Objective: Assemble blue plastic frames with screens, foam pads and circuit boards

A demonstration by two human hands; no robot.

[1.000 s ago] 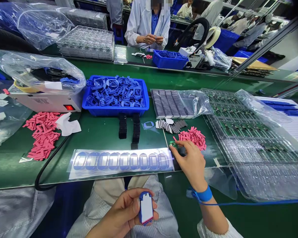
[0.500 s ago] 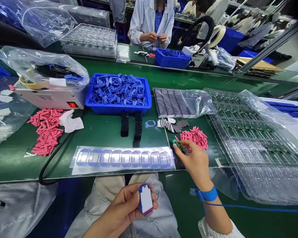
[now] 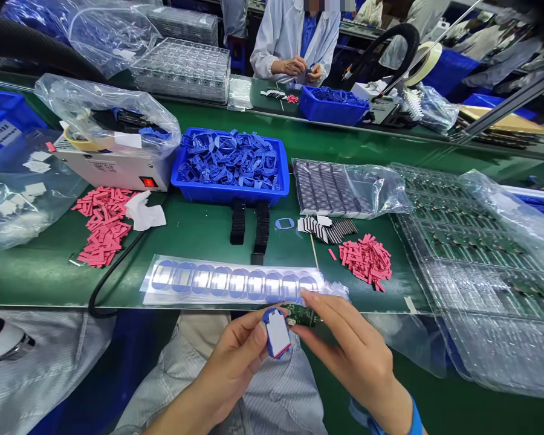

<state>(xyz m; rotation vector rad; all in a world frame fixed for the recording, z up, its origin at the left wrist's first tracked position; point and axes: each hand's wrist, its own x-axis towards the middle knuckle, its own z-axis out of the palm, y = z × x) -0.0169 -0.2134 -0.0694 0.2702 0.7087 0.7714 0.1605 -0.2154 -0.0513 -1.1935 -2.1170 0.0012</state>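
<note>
Two bare hands met at the lower middle of the frame, just above the person's striped, pale work trousers. The left hand [image 3: 229, 356] had its fingers and thumb curled firmly around a small blue plastic frame [image 3: 277, 333], whose flat white face looked upward. The right hand [image 3: 349, 344] was closed in a narrow pinch on a small green circuit board [image 3: 303, 315], its end just beside the frame. A blue wrist strap [image 3: 416, 420] circled the right wrist. Directly above the hands lay a glossy sheet of clear film [image 3: 231, 283] printed with a row of blue-edged rounded ovals. Above and right of it, matte pink foam strips [image 3: 365, 260] lay in a loose heap on the smooth green bench [image 3: 199, 232], and a second heap of pink foam strips [image 3: 103, 226] lay at the left. Upper middle, a blue plastic crate [image 3: 229, 194] brimmed with tangled blue frames. At the right, a clear moulded tray [image 3: 471, 241] held rows of green boards in its pockets. At the top, a co-worker [image 3: 297, 42] in a white coat worked with both hands at a far bench.
</note>
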